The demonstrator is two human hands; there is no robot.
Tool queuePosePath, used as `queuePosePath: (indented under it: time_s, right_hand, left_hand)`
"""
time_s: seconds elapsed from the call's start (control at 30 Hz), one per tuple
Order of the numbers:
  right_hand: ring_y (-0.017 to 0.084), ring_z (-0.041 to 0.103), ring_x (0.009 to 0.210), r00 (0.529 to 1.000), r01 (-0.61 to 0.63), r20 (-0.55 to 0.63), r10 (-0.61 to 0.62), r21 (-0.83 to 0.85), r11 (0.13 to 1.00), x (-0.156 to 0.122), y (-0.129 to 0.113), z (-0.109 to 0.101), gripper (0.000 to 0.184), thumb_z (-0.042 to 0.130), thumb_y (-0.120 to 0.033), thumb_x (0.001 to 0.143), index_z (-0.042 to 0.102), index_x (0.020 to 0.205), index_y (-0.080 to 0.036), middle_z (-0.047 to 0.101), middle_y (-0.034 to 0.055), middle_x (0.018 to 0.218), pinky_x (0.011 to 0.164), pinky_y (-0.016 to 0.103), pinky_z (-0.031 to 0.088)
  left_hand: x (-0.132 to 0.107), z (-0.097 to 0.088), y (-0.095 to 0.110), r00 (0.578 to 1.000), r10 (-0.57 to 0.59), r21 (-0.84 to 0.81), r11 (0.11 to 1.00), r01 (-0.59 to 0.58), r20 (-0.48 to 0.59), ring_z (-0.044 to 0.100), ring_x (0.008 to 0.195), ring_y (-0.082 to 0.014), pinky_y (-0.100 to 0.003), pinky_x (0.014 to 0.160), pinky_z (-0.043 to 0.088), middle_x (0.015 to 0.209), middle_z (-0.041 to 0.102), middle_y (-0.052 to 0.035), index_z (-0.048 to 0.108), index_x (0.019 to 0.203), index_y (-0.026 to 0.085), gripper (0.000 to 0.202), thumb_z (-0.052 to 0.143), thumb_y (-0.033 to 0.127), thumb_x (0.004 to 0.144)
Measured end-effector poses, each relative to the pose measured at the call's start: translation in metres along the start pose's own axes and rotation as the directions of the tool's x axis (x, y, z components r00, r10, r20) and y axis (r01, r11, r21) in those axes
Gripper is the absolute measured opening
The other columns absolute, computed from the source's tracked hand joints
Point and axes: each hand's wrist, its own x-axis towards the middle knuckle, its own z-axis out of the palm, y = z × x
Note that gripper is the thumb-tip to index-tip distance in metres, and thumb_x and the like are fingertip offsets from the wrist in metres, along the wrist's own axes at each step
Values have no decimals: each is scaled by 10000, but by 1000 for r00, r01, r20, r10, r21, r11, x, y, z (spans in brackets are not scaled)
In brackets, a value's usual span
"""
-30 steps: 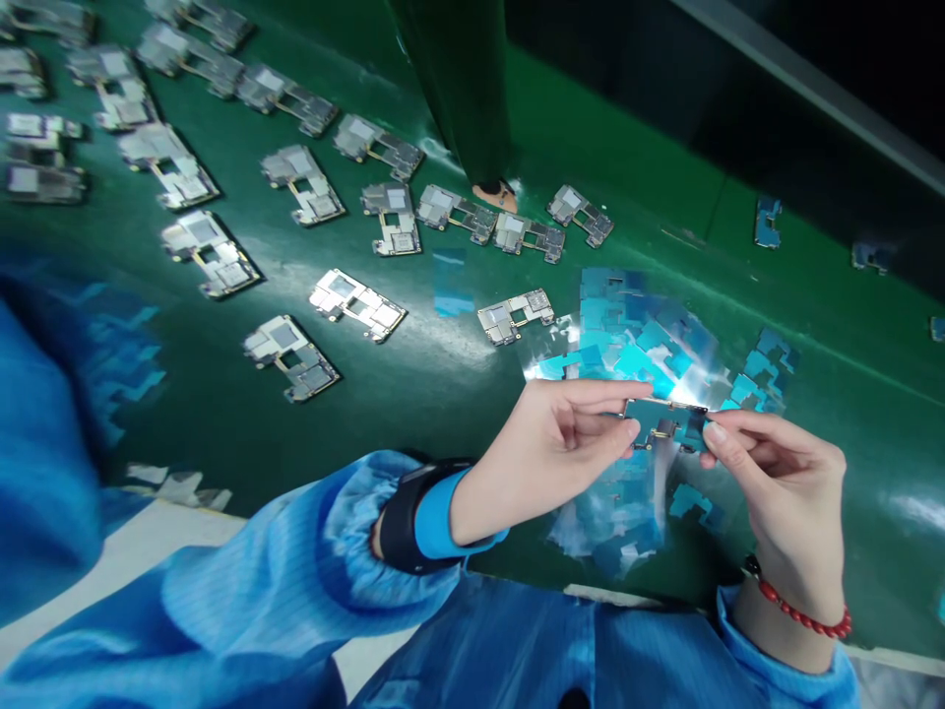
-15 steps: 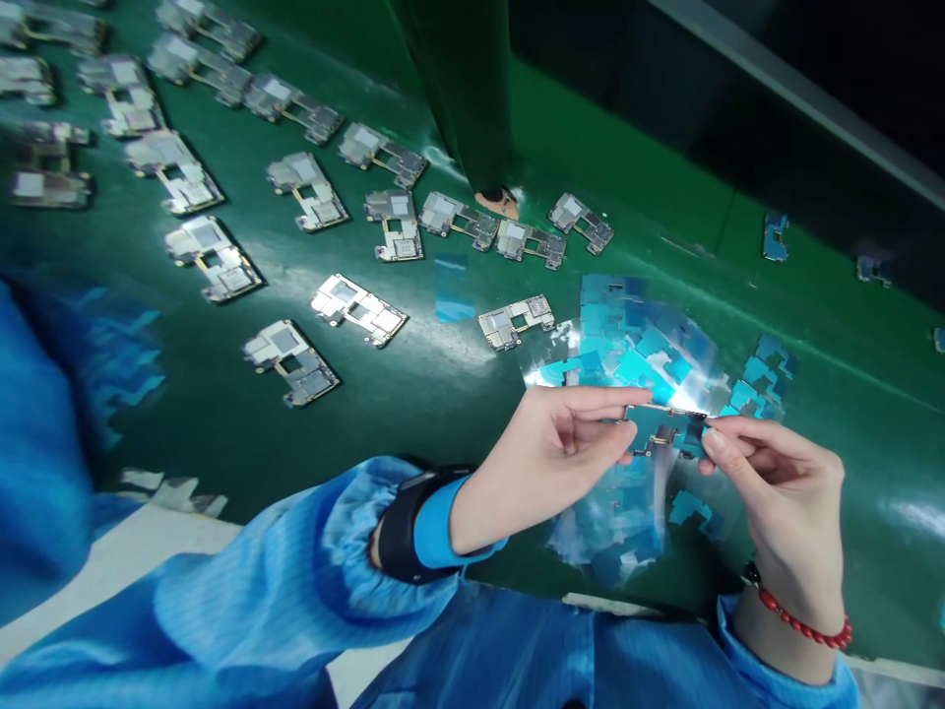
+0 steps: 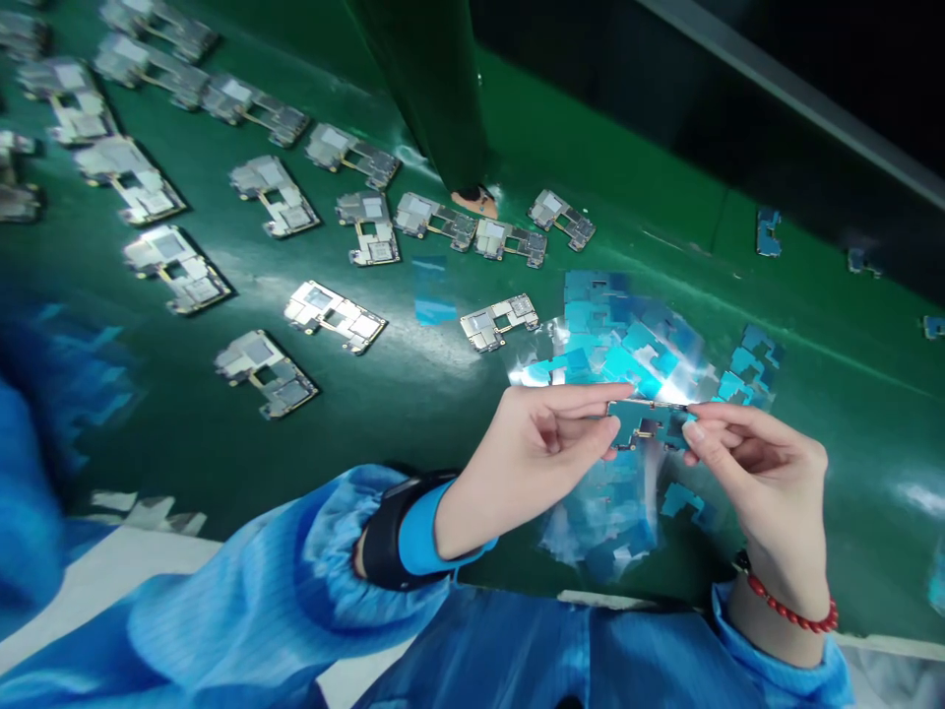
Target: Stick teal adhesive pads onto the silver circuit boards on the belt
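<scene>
Between both hands, a small circuit board [image 3: 650,425] with a blue-green face and a dark cut-out in the middle is held above the table. My left hand [image 3: 542,448] pinches its left end between thumb and fingers. At the opposite end, my right hand [image 3: 760,463] grips the board with thumb and forefinger. Beneath it lies a pile of blue film pieces [image 3: 598,315] and clear sheets. The nearest loose circuit board [image 3: 500,322] rests on the table, left of the film.
Several more metal-shielded circuit boards [image 3: 336,315] spread across the green table [image 3: 413,414] to the left and back. A dark green post [image 3: 432,89] stands behind them. More blue film pieces [image 3: 747,369] lie to the right. A blue sleeve [image 3: 30,492] shows at far left.
The held circuit board has tilted so that its blue-green face now shows more. Both hands still grip it. The whole view has shifted slightly, with the loose boards appearing farther left.
</scene>
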Motion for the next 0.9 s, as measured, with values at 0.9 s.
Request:
queuePosePath:
  time_s: [0.9]
  right_hand:
    - [87,657,589,1000,18,-1,-18,-27,999,0,3,0,145,780,-189,753,742,893,-197,703,-7,692,585,174,570]
  left_hand:
    - [1,-1,-1,999,22,10,1000,-22,-27,737,584,-148,-191,584,624,679,771,-1,761,1038,137,308,731,171,734]
